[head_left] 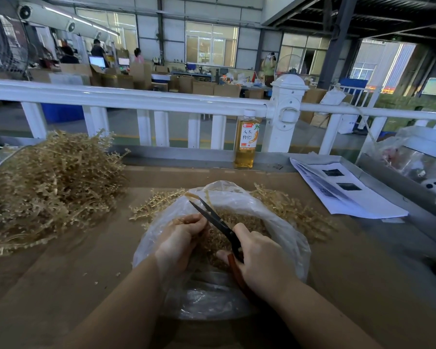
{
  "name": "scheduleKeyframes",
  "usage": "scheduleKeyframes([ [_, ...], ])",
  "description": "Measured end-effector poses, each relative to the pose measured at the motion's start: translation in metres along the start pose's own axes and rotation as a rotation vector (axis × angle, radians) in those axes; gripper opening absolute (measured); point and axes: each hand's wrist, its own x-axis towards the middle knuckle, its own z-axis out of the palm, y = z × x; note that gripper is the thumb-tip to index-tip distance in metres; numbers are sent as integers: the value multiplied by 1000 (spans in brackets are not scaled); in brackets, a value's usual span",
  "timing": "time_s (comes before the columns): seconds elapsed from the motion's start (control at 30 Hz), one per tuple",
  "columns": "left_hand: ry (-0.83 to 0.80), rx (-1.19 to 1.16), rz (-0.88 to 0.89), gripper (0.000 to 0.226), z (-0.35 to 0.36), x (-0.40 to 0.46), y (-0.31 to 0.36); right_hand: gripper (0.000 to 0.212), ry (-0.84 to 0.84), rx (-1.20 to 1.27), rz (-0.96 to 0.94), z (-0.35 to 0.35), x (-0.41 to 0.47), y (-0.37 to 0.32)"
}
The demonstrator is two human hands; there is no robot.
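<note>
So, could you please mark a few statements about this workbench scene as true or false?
1. The right hand holds the scissors. True.
2. The left hand is empty. False: it holds a tan strip.
3. The bottle lies on its side. False: it stands upright by the white railing.
4. Printed papers lie to the right of the plastic bag. True.

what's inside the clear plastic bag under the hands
A heap of small tan pieces fills the plastic bag. The left hand, holding a tan strip, and the right hand gripping the scissors cover its near part; the bag's bottom is hidden.
</note>
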Motion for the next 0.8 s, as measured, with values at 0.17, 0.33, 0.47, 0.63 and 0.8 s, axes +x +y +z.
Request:
scheduleKeyframes([
  [0.17, 12, 39, 14, 16, -1, 2, -2, 33, -5, 6, 20, 0, -1, -1],
  [0.33, -16, -10, -5, 12, -4, 5, -2, 31, -26, 25, 25, -4, 0, -5],
  [0.47, -1, -54, 0, 16, -3, 9, -2, 35, -19, -6, 22, -5, 1, -5],
  [0.63, -9, -63, -22, 14, -6, 11, -2, 36, 13, -34, 5, -4, 1, -4],
  [0.8, -63, -45, -21, 9, -5, 11, -1, 37, 50, -15, -27, -3, -1, -4],
])
